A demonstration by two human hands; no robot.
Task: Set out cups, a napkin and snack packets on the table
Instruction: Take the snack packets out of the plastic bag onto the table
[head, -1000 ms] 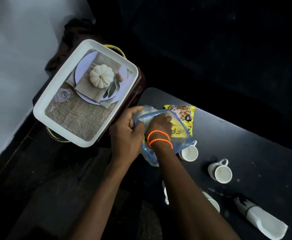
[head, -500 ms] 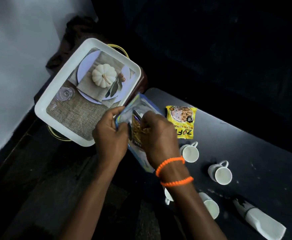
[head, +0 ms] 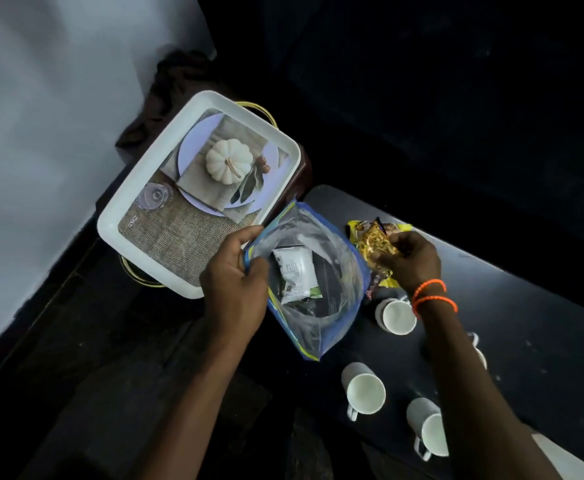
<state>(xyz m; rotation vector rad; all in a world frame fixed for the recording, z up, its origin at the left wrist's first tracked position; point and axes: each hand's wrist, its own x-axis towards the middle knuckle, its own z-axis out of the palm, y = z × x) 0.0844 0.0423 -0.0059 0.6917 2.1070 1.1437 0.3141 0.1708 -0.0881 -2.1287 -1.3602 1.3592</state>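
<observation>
My left hand [head: 233, 284] grips the rim of a clear, blue-edged zip bag [head: 332, 271], holding its mouth wide. A white and green packet [head: 295, 273] lies inside the bag. My right hand [head: 410, 259] holds a clear packet of golden snacks [head: 375, 242] just above a yellow packet [head: 354, 228] that lies on the dark table [head: 543, 334]. White cups stand on the table: one [head: 396, 315] by my right wrist, two [head: 365, 391] [head: 429, 427] nearer me, and the handle of another cup [head: 478, 348] shows behind my forearm. A white rolled napkin [head: 573, 462] peeks out at the bottom right.
A white tray [head: 138, 237] with a printed pumpkin picture sits on a dark brown stand to the left of the table, its corner close to the bag. A pale wall [head: 41, 133] rises at the left. The floor below is dark.
My right hand has drawn the golden snack packet out of the bag and moved right, over the yellow packet. The bag now hangs wide at its mouth, showing the white and green packet.
</observation>
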